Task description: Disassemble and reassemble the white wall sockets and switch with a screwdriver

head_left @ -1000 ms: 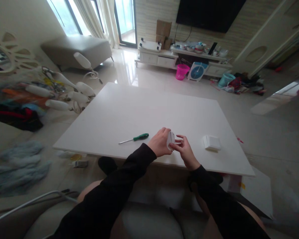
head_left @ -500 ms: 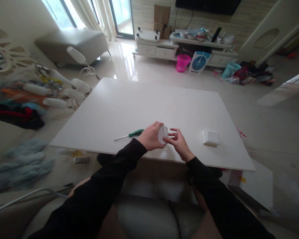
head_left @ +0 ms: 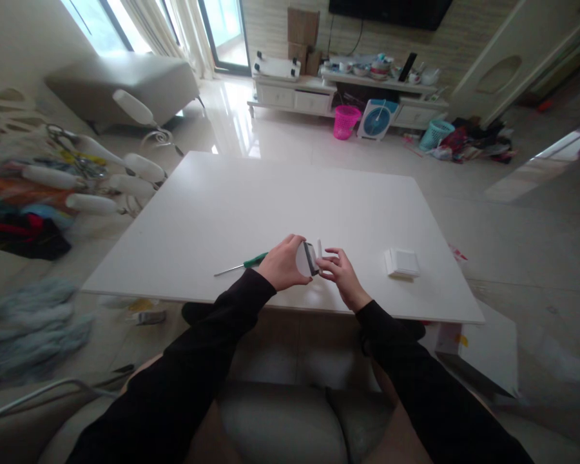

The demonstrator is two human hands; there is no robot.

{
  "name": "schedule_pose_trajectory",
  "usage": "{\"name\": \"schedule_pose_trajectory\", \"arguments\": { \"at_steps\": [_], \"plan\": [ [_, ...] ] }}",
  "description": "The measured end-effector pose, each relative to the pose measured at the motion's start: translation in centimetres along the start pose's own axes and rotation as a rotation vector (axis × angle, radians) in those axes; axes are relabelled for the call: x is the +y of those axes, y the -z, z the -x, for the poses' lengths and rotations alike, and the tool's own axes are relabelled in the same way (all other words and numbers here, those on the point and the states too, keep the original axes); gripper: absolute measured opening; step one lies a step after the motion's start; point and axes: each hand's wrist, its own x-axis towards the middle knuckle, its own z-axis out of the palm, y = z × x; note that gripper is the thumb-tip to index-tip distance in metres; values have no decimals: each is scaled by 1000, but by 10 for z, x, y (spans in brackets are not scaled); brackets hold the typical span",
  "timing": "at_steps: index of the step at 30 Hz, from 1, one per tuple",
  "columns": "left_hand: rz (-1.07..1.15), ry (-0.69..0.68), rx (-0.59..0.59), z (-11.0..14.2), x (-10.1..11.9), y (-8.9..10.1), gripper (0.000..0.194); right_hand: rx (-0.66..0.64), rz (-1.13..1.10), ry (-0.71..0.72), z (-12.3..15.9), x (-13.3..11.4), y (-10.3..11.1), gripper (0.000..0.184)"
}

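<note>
Both my hands meet over the near edge of a white table (head_left: pixel 251 206). My left hand (head_left: pixel 283 264) is closed round a small white wall-switch body (head_left: pixel 305 259) with a dark inner side showing. My right hand (head_left: pixel 339 274) pinches a thin white cover plate (head_left: pixel 319 248) held just apart from that body. A green-handled screwdriver (head_left: pixel 244 264) lies on the table just left of my left hand. A second white square switch (head_left: pixel 402 263) lies flat on the table to the right of my right hand.
A white chandelier with long lamp arms (head_left: pixel 101 187) and bright clutter lie on the floor to the left. A TV bench (head_left: pixel 319 96), a pink basket (head_left: pixel 345 121), a blue fan (head_left: pixel 377 119) and a teal basket (head_left: pixel 435 134) stand beyond the table.
The white piece held whole between my hands has come apart: the cover plate is now separated from the body, showing a dark inside. The camera view has dipped and shifted slightly.
</note>
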Motion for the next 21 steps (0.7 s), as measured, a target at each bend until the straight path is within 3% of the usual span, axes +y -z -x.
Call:
{"name": "schedule_pose_trajectory", "arguments": {
  "at_steps": [4,8,11,14,17,21],
  "plan": [
    [-56,64,-1,2,-8,-3,80,93,-72,15,-6,1,9,53],
    [-51,100,-44,8,-20,-17,79,99,-276,-104,-9,3,22,34],
    [-1,115,-55,13,-29,-27,80,101,-357,-178,-7,7,32,32],
    [55,97,-69,17,-33,-34,78,157,-374,-146,-6,13,42,29],
    [72,66,-96,18,-34,-40,77,177,-306,-73,-9,17,51,34],
    [83,81,-123,16,-37,-47,77,160,-12,-21,-15,20,61,41]
  ]
}}
